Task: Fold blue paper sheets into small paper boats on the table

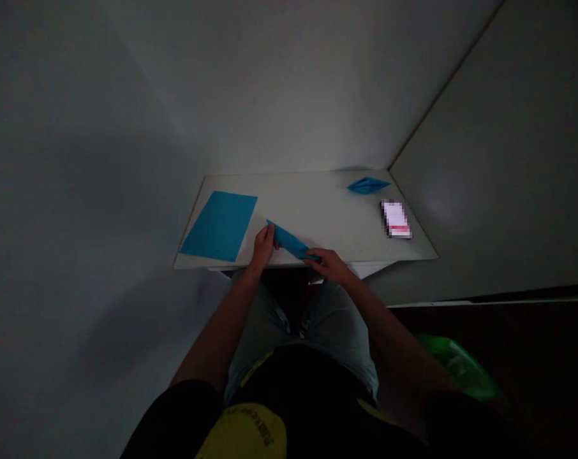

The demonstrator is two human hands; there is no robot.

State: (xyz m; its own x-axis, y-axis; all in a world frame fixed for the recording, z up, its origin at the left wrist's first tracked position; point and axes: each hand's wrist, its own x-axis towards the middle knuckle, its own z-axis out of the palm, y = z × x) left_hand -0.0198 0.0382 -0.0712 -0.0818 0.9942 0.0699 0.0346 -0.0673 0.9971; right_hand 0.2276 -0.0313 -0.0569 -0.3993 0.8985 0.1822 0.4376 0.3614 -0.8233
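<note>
1. Pinches far end of folded blue paper in left hand.
2. Grips its near end in right hand — holds it slantwise between the two.
3. Note flat blue sheet just left of left hand, on white table.
4. Note lit phone beyond right hand, to its right — farther out, pointed blue paper shape.
</note>
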